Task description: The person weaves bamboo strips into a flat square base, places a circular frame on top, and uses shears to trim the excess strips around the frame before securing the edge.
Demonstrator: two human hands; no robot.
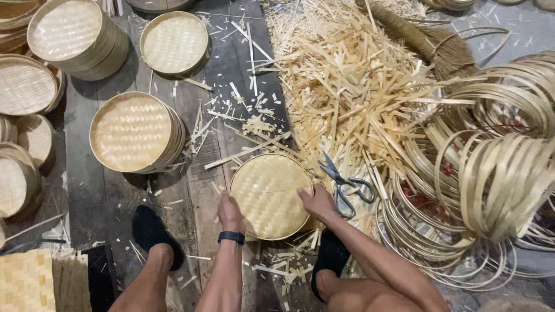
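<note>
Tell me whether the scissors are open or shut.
Open: the scissors lie on the bamboo scraps, blades parted in a narrow V.
</note>
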